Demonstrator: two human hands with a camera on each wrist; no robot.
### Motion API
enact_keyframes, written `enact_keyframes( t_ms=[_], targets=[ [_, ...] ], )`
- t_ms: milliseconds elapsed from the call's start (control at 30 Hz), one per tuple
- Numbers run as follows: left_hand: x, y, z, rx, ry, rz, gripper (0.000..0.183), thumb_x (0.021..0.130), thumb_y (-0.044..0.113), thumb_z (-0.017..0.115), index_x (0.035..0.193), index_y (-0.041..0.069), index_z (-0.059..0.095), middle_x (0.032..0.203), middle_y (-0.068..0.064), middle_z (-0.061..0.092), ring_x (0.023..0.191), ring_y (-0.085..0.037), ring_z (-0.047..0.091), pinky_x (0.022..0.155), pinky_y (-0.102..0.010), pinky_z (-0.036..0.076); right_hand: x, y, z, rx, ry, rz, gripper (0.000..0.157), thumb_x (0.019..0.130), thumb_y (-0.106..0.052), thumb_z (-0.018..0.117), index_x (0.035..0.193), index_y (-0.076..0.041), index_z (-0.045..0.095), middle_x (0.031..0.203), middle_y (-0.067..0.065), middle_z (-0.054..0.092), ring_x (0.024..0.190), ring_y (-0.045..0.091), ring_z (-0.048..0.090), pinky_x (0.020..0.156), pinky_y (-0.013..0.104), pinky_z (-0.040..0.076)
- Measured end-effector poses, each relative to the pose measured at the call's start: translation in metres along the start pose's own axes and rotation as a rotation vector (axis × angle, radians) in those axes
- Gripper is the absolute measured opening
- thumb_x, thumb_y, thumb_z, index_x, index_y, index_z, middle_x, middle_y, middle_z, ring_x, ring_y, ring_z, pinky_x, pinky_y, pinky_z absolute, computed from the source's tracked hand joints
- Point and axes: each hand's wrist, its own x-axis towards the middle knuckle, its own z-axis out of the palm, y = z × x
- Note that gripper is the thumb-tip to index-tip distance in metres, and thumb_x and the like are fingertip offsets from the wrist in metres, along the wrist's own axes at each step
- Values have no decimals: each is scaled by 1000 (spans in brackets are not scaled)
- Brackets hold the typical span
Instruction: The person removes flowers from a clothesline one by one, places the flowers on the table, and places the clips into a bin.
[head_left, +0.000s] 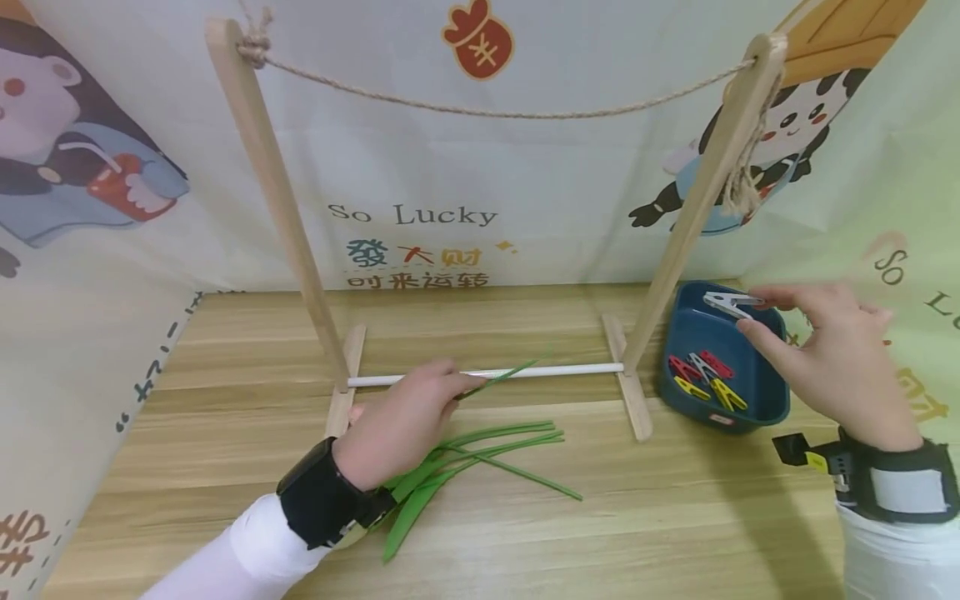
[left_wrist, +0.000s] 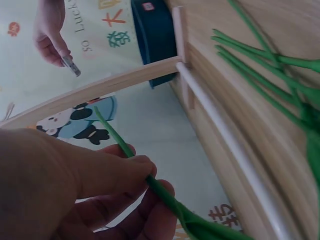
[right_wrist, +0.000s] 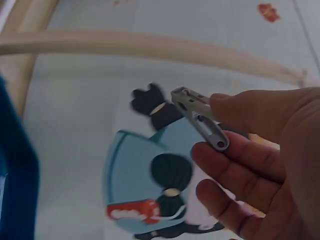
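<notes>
My left hand [head_left: 408, 421] pinches the thin stem of a green leaf [left_wrist: 162, 192] between thumb and fingers, above the table near the white rod. The leaf's broad part runs off the lower edge of the left wrist view. Below that hand several more long-stemmed green leaves [head_left: 480, 458] lie on the wood, partly hidden by the wrist. My right hand [head_left: 832, 358] holds a grey clothespin [right_wrist: 200, 117] by its handles between thumb and fingers, over the blue bin [head_left: 675, 325]. Red, yellow and grey clothespins [head_left: 705, 379] lie inside the bin.
A wooden frame with two uprights [head_left: 277, 200] stands at the back, its feet joined by a white rod [head_left: 555, 370]. A sagging twine [head_left: 480, 111] spans its tops. Printed sheets [head_left: 420, 167] wall the table [head_left: 600, 533] at back and sides.
</notes>
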Motion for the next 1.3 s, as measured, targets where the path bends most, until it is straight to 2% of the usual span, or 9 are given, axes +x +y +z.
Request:
enact_keyframes(
  t_ms=[133, 233, 367, 533, 667, 800, 900, 1167, 1300],
  targets=[
    [-9, -6, 14, 26, -24, 2, 48, 90, -19, 66, 131, 6, 73, 93, 0, 59, 82, -14, 54, 72, -24, 51, 3, 21, 17, -27, -126, 85, 35, 95, -16, 80, 121, 4, 71, 111, 30, 72, 106, 50, 55, 88, 72, 16],
    [-13, -7, 22, 48, -51, -31, 54, 86, -23, 63, 130, 6, 74, 95, -1, 60, 83, -15, 54, 66, -23, 49, 7, 38, 34, -45, -217, 133, 35, 98, -21, 77, 121, 5, 71, 113, 31, 72, 107, 51, 56, 89, 75, 19],
    [-17, -9, 31, 72, -82, -70, 48, 92, -19, 62, 129, 7, 75, 96, -3, 62, 84, -17, 57, 65, -26, 48, 12, 60, 51, -57, -299, 151, 35, 99, -22, 76, 122, 4, 71, 113, 30, 72, 105, 52, 58, 87, 74, 20],
    [-20, -14, 44, 95, -89, -52, 39, 94, -11, 66, 125, 8, 78, 96, -3, 64, 91, -21, 62, 78, -35, 55, 20, 80, 61, -45, -428, 192, 36, 102, -20, 72, 126, 7, 67, 115, 31, 70, 110, 56, 57, 97, 84, 16],
    [-22, -17, 52, 130, -92, -56, 37, 92, -10, 69, 121, 9, 79, 100, -5, 67, 93, -24, 64, 81, -39, 57, 24, 90, 68, -43, -525, 234, 37, 103, -17, 69, 129, 9, 64, 119, 32, 69, 115, 58, 57, 103, 89, 10],
    [-25, -18, 56, 153, -99, -73, 33, 92, -9, 72, 118, 10, 80, 101, -5, 68, 92, -25, 65, 80, -39, 58, 24, 98, 74, -61, -572, 256, 39, 103, -19, 69, 130, 9, 64, 120, 31, 69, 112, 55, 60, 95, 79, 25],
    [-26, -19, 58, 160, -104, -81, 31, 93, -9, 73, 117, 10, 80, 100, -5, 68, 89, -23, 63, 78, -38, 58, 24, 102, 75, -70, -593, 267, 40, 103, -20, 69, 131, 9, 64, 120, 31, 70, 111, 54, 60, 85, 70, 29],
    [-28, -20, 58, 166, -97, -89, 32, 93, -10, 72, 117, 10, 80, 99, -4, 66, 87, -21, 60, 78, -37, 56, 26, 107, 75, -82, -699, 268, 41, 100, -20, 71, 125, 12, 67, 123, 33, 69, 114, 58, 60, 93, 83, 25],
    [-29, -20, 57, 160, -93, -84, 32, 93, -11, 71, 117, 9, 80, 100, -4, 66, 86, -21, 59, 80, -38, 56, 26, 107, 76, -92, -737, 286, 44, 98, -22, 74, 126, 12, 67, 124, 33, 69, 115, 57, 59, 92, 80, 26]
  ],
)
